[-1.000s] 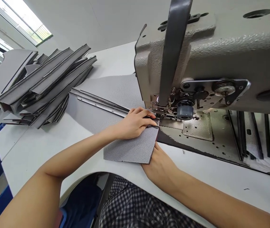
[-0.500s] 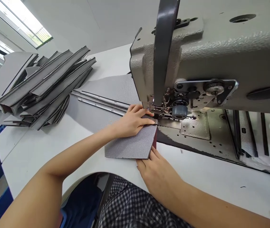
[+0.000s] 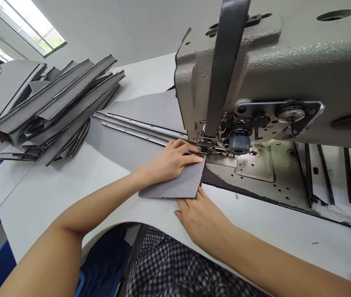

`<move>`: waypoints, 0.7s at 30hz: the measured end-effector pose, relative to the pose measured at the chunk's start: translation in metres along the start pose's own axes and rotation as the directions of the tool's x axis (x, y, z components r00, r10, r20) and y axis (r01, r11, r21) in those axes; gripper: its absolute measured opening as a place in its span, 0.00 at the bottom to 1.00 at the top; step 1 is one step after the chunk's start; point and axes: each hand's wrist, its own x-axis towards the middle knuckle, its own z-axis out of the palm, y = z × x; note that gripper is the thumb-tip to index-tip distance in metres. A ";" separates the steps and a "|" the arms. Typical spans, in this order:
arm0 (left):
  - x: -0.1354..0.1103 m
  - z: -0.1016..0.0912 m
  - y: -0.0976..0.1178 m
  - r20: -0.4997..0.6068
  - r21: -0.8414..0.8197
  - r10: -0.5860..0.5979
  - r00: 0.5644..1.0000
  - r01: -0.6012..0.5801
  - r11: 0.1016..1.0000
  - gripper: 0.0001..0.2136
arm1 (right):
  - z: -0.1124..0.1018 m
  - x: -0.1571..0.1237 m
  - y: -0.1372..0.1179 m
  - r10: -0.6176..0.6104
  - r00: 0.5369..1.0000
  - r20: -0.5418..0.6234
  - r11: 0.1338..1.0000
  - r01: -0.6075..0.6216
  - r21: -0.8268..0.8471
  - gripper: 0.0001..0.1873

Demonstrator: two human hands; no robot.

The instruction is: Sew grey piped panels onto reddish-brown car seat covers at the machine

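1. Presently, we have the grey fabric panel (image 3: 171, 187) on the white tabletop (image 3: 70, 187), its narrow end at the sewing machine (image 3: 200, 78), beside the needle area.
2. We hold the left hand (image 3: 175, 160) palm down on the panel, with the fingers extended and slightly spread, tips near the panel's right edge, just short of the machine's stitching parts.
3. We place the right hand (image 3: 202, 216) at the panel's near right corner. Its fingers pass beneath the edge and the thumb lies apart; as the fingertips are hidden, we cannot tell whether they pinch the material.
4. We note a dark red layer (image 3: 201, 180) below the right edge.
5. We observe two pale slotted strips (image 3: 132, 133) running along the panel toward the left hand.
6. At far left, we see a pile of folded grey pieces (image 3: 61, 103), close to the panel's far end.
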 end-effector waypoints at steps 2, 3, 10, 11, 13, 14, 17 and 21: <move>-0.003 0.001 0.003 -0.001 0.051 0.009 1.000 -0.009 0.999 0.20 | -0.017 -0.004 0.016 -0.014 1.000 0.025 0.980 0.009 0.199 0.14; -0.004 0.001 0.005 -0.004 0.077 0.019 1.000 -0.018 0.997 0.21 | -0.026 -0.007 0.027 0.007 1.000 0.019 0.956 -0.012 0.293 0.16; -0.009 0.006 0.013 -0.004 0.192 0.047 0.999 -0.045 0.980 0.18 | -0.042 -0.021 0.090 0.102 0.967 -0.235 0.990 -0.123 -0.075 0.20; -0.009 0.007 0.013 -0.009 0.204 0.043 0.999 -0.040 0.978 0.17 | -0.038 -0.020 0.093 0.070 0.973 -0.219 0.985 -0.102 -0.141 0.21; -0.011 0.009 0.013 -0.021 0.221 0.037 0.999 -0.032 0.975 0.17 | -0.033 -0.017 0.096 0.041 0.982 -0.184 0.970 -0.083 -0.227 0.22; -0.011 0.010 0.012 -0.025 0.223 0.037 0.999 -0.031 0.974 0.16 | -0.031 -0.016 0.096 0.043 0.985 -0.169 0.962 -0.087 -0.258 0.22; -0.012 0.010 0.011 -0.024 0.209 0.032 0.999 -0.026 0.978 0.16 | -0.028 -0.014 0.094 0.079 0.989 -0.121 0.934 -0.116 -0.337 0.23; -0.011 0.008 0.010 0.001 0.173 0.013 1.000 -0.013 0.985 0.16 | -0.030 -0.012 0.089 0.123 0.990 -0.072 0.898 -0.141 -0.416 0.25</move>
